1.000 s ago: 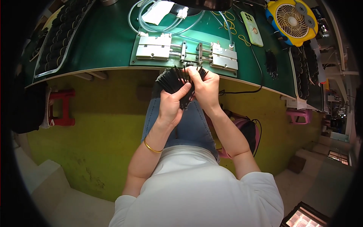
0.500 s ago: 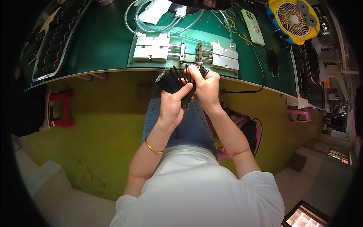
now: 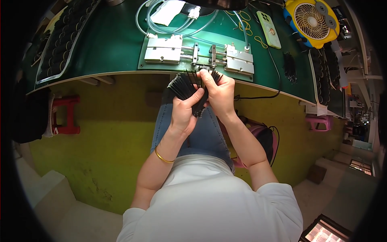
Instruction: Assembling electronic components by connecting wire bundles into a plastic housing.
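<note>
A thick bundle of thin black strands (image 3: 182,85), fanned out with pale tips at its left end, is held in front of the table edge. My left hand (image 3: 184,109) is closed around it, thumb pressed across the strands. My right hand (image 3: 219,92) is closed at the bundle's right side, thumb and fingertips pinching some strands near the clamp. Just beyond the fingertips stands a pneumatic fixture with a left silver cylinder block (image 3: 163,50) and a right silver block (image 3: 238,59), their rods facing each other. Exactly which strands the right fingertips pinch is hidden.
The green table (image 3: 109,44) holds coiled clear tubing (image 3: 141,20), a white cloth (image 3: 167,13), a light green phone (image 3: 268,30) and a yellow fan (image 3: 314,22). Black bundles fill a tray (image 3: 66,44) at left. More black strands (image 3: 289,66) lie at right. A red stool (image 3: 66,115) stands below.
Both hands stay nearly in place on the black bundle. The bundle's fanned left end has shifted slightly to the right, and the view has moved a little.
</note>
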A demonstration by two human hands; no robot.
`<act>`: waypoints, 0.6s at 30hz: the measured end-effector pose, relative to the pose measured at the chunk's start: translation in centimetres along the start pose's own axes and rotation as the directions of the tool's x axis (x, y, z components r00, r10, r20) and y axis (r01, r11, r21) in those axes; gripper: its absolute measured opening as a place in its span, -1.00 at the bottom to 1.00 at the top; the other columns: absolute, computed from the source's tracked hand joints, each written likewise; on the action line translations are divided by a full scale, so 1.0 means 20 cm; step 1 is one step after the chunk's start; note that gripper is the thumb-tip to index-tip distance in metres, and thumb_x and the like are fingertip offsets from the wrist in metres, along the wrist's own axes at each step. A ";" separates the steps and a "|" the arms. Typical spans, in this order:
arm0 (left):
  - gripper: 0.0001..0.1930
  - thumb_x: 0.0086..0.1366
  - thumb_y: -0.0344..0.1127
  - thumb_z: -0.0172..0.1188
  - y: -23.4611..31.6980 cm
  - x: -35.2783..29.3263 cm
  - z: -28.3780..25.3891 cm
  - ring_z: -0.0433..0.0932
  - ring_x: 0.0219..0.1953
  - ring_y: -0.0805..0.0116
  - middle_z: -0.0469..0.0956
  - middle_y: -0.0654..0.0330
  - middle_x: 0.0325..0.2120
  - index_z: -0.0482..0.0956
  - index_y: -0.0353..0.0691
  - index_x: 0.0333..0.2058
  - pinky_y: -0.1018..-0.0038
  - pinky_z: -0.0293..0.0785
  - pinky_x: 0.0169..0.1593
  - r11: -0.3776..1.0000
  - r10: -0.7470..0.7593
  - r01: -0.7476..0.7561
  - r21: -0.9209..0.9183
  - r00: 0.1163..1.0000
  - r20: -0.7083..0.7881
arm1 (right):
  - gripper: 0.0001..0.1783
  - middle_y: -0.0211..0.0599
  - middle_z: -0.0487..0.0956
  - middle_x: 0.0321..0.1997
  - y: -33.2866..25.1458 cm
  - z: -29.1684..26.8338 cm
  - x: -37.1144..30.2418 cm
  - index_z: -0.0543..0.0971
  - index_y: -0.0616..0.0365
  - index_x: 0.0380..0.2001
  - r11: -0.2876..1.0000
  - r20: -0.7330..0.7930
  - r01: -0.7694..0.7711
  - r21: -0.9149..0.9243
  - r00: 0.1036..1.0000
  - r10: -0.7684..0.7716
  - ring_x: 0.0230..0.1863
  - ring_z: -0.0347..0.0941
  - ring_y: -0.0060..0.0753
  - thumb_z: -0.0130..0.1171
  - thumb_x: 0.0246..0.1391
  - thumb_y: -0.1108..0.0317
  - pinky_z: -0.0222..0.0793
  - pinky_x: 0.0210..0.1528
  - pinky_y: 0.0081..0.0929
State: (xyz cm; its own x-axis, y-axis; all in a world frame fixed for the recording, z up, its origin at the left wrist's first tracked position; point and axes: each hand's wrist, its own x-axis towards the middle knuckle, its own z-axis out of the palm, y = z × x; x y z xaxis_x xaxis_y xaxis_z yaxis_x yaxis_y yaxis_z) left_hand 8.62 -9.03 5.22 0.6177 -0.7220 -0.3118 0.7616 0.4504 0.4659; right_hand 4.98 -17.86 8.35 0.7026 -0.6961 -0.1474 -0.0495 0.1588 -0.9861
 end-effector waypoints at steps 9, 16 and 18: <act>-0.90 0.09 -0.55 0.11 -0.01 0.01 0.00 0.45 -0.48 0.48 0.46 0.27 -0.48 0.44 -0.23 -0.39 0.55 0.39 -0.47 0.999 0.021 -0.018 0.046 0.998 -0.056 | -0.78 -0.36 0.51 -0.67 0.02 0.01 0.02 0.56 0.20 -0.52 0.997 -0.062 -0.067 0.029 0.996 0.069 -0.66 0.45 -0.66 0.08 0.02 0.27 0.12 -0.87 -0.76; -0.88 0.09 -0.56 0.11 -0.03 0.02 -0.01 0.44 -0.48 0.49 0.46 0.28 -0.47 0.44 -0.23 -0.38 0.56 0.39 -0.48 0.997 0.036 -0.033 0.073 0.999 -0.037 | -0.77 -0.36 0.51 -0.69 0.03 -0.01 0.04 0.56 0.22 -0.55 0.995 -0.049 -0.080 0.066 0.995 0.083 -0.67 0.45 -0.67 0.09 0.01 0.28 0.12 -0.87 -0.75; -0.88 0.09 -0.56 0.11 -0.03 0.03 0.00 0.44 -0.48 0.50 0.46 0.28 -0.47 0.44 -0.23 -0.38 0.57 0.39 -0.48 0.996 0.040 -0.037 0.086 0.998 -0.038 | -0.77 -0.40 0.49 -0.69 0.03 -0.01 0.04 0.55 0.21 -0.54 0.994 -0.018 -0.081 0.072 0.996 0.082 -0.63 0.48 -0.63 0.09 0.02 0.26 0.11 -0.89 -0.76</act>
State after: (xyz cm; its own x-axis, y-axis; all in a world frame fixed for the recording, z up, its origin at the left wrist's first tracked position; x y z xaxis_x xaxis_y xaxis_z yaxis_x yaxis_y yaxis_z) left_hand 8.49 -9.64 4.69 0.6547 -0.6827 -0.3245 0.7188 0.4295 0.5467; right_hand 5.33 -18.56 7.59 0.6835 -0.6929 -0.2295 -0.0551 0.2645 -0.9628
